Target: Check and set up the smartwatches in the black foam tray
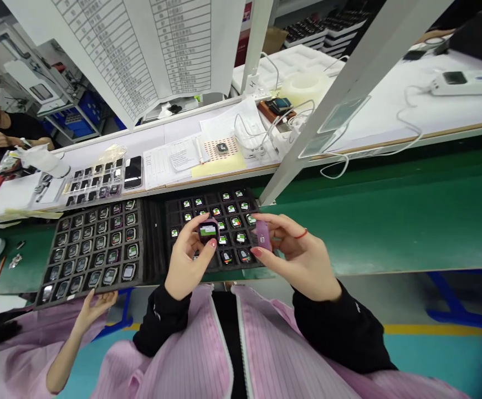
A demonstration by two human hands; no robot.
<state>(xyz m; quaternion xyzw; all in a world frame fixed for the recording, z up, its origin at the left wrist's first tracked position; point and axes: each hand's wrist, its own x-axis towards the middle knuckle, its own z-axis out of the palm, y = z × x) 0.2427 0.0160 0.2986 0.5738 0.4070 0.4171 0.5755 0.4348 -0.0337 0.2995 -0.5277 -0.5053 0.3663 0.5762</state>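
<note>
My left hand (189, 260) grips a small smartwatch body (208, 231) with a lit screen, thumb and fingers closed round it. My right hand (295, 255) pinches a small purple piece (263, 235) just to the right of the watch. Both hands hover over the near edge of a black foam tray (162, 221) whose pockets hold several lit watch bodies. A second black tray (95, 244) with several dark-screened watch bodies lies to the left.
A co-worker's hand (95, 305) touches the left tray's near edge. The trays rest on a green conveyor belt (390, 221). Behind it are a white bench with papers, cables, a phone (133, 172) and a slanted white post (328, 100). Another person sits far left.
</note>
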